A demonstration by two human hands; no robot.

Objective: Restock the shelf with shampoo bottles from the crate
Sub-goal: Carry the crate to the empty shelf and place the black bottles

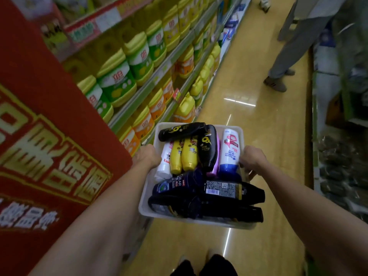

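White crate (147,193) of shampoo bottles carried in aisle, shelf (159,76) to left.
Left hand (148,157) grips crate's left rim, right hand (252,161) curled over right rim. Black bottles (229,191) at near edge; yellow pair (184,154), white bottle (229,148) toward far edge.
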